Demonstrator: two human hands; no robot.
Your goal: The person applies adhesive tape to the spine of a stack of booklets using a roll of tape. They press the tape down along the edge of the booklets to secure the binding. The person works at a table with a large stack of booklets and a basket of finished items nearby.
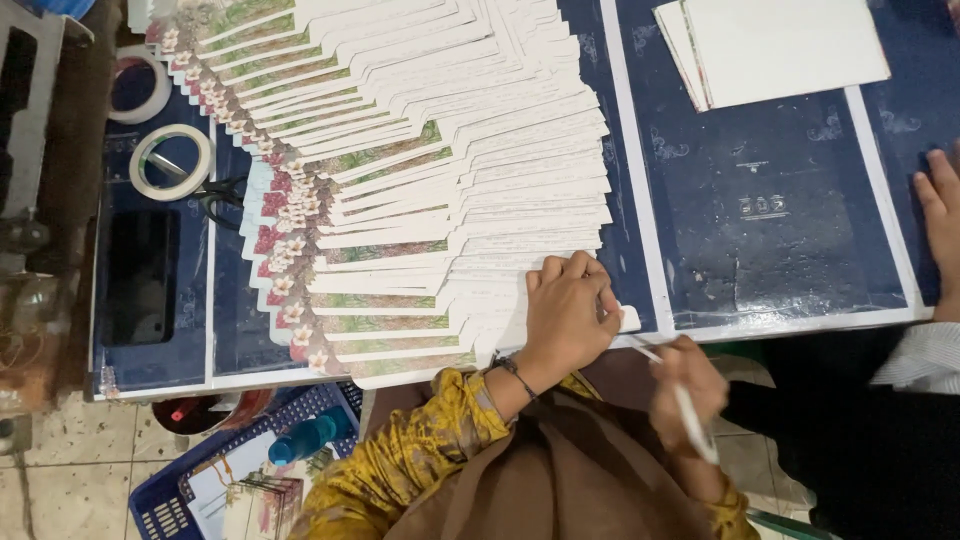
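Single head view, steeply downward, close over table (780, 200), edges perhaps blurred

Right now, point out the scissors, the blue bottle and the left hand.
scissors (215, 195): head view, on the dark handles.
blue bottle (305, 437): head view, on its body.
left hand (565, 315): head view, on the back of the hand.

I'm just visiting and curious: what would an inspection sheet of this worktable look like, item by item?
Surface: table covered with dark blue sheets edged in white.
Job's things: fanned cards with floral ends, overlapping in a long row.
Clutter: two tape rolls, scissors, white paper stack.
Hands: left hand presses on the nearest cards; right hand, blurred, holds a thin white stick; another person's hand rests at the table's right edge.
Cables: nothing seen.
Surroundings: blue basket on the floor with a blue bottle and printed booklets.
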